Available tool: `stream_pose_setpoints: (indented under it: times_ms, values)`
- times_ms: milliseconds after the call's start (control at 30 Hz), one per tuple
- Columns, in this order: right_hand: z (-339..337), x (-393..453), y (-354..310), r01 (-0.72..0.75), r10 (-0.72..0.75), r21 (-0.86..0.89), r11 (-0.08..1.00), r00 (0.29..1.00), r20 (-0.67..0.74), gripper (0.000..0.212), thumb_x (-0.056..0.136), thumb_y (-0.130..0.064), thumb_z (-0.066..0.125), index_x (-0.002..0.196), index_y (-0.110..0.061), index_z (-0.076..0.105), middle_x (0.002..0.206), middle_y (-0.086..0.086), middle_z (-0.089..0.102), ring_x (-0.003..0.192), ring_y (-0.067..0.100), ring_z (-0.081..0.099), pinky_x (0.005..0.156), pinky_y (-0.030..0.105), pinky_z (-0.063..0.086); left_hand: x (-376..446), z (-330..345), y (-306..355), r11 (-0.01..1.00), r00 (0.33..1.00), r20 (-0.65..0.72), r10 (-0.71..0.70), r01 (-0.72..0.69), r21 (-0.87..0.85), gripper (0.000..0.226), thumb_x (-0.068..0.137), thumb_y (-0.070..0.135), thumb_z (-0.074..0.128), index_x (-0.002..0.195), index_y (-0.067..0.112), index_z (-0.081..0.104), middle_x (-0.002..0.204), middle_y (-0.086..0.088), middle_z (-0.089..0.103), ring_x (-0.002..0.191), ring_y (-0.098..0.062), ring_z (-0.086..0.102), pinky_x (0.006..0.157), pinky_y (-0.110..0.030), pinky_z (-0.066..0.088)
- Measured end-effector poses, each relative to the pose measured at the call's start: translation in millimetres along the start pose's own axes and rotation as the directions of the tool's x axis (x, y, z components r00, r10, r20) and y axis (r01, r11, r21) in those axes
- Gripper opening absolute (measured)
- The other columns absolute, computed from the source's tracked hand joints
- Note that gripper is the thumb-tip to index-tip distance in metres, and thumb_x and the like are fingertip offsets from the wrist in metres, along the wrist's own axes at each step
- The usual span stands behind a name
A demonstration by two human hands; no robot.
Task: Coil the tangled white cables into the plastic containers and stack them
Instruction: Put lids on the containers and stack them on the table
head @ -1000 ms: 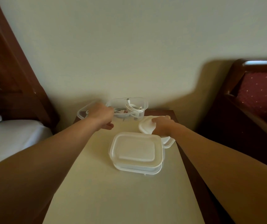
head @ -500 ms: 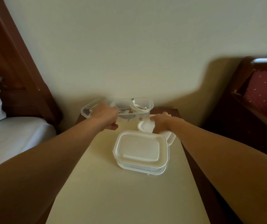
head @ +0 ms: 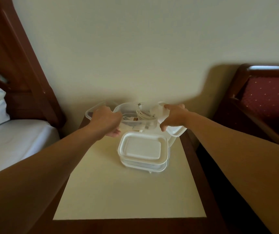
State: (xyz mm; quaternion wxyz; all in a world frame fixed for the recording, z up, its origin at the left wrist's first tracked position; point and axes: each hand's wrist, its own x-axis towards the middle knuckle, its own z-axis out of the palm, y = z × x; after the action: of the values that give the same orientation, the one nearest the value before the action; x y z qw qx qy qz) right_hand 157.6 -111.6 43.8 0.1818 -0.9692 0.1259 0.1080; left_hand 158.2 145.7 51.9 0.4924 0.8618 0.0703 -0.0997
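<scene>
- Over the last second I watched the right hand point(head: 174, 118) leave its place on the table point(head: 130, 196) and come up with a lid point(head: 175, 130), which it now held tilted beside the right end of the open tub point(head: 135, 115).
- The right hand's fingers were curled over the lid's far edge with the thumb nearer me; it had hold of the lid and nothing else.
- The left hand point(head: 106, 121) had stayed at the tub's left end through all 3 pictures, fingers wrapped about the wall there, so I took it as steadying the tub.
- The cables point(head: 143, 114) lay inside the tub in a loose white bundle, 1 plug end poking up above the rim near the back.
- Behind the left hand I saw another clear tub or lid point(head: 91, 112); I could not tell which, nor whether it held anything.
- Nearer me stood the closed tub point(head: 142, 149), lid on, well clear of both hands; whether it was 1 tub or 2 stacked I could not say for sure.
- My reading: coiling for this tub was done and the step in hand was closing it, with stacking to follow.
- The raised plug end looked likely to foul the lid, so I judged it should be pressed down before the lid was seated.
</scene>
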Motion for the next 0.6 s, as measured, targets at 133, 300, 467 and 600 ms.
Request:
stream_pose_setpoints:
  times_ms: [133, 300, 467, 600]
  values:
    - [-10, -19, -4, 0.002, -0.001, 0.078, 0.997, 1.000, -0.013, 0.122, 0.055, -0.043, 0.088, 0.158, -0.031, 0.024, 0.157, 0.012, 0.029, 0.146, 0.037, 0.026, 0.116, 0.051, 0.035, -30, 0, -10, 0.998, 0.999, 0.029, 0.034, -0.035, 0.051, 0.025, 0.092, 0.019, 0.050, 0.097, -0.004, 0.059, 0.067, -0.019, 0.074, 0.063, -0.033, 0.076, 0.076, -0.051, 0.064]
    - [-25, -43, -4, 0.042, -0.033, 0.124, 0.991, 0.997, -0.072, 0.109, 0.067, -0.036, 0.090, 0.157, -0.020, 0.031, 0.155, 0.005, 0.043, 0.144, 0.033, 0.037, 0.117, 0.046, 0.035, -63, 3, -20, 0.998, 0.999, 0.053, 0.011, -0.015, 0.069, 0.029, 0.090, 0.019, 0.050, 0.093, -0.007, 0.061, 0.064, -0.014, 0.074, 0.065, -0.028, 0.076, 0.087, -0.047, 0.060]
    - [-37, -66, -5, -0.028, 0.041, 0.071, 0.997, 0.980, -0.195, 0.097, 0.059, -0.044, 0.086, 0.145, -0.029, 0.045, 0.139, 0.003, 0.052, 0.133, 0.032, 0.039, 0.104, 0.046, 0.037, -83, 8, -22, 0.997, 0.999, -0.007, 0.042, -0.042, 0.071, 0.028, 0.094, 0.020, 0.051, 0.091, -0.006, 0.061, 0.065, -0.015, 0.073, 0.063, -0.029, 0.076, 0.077, -0.043, 0.063]
    - [-52, -89, -13, 0.078, -0.048, 0.099, 0.992, 0.959, -0.280, 0.092, 0.064, -0.044, 0.089, 0.145, -0.030, 0.049, 0.143, 0.002, 0.050, 0.136, 0.030, 0.040, 0.102, 0.044, 0.036, -91, 15, -22, 0.997, 1.000, -0.008, 0.026, -0.025, 0.075, 0.026, 0.095, 0.019, 0.056, 0.094, -0.006, 0.062, 0.080, -0.018, 0.071, 0.072, -0.033, 0.075, 0.068, -0.042, 0.064]
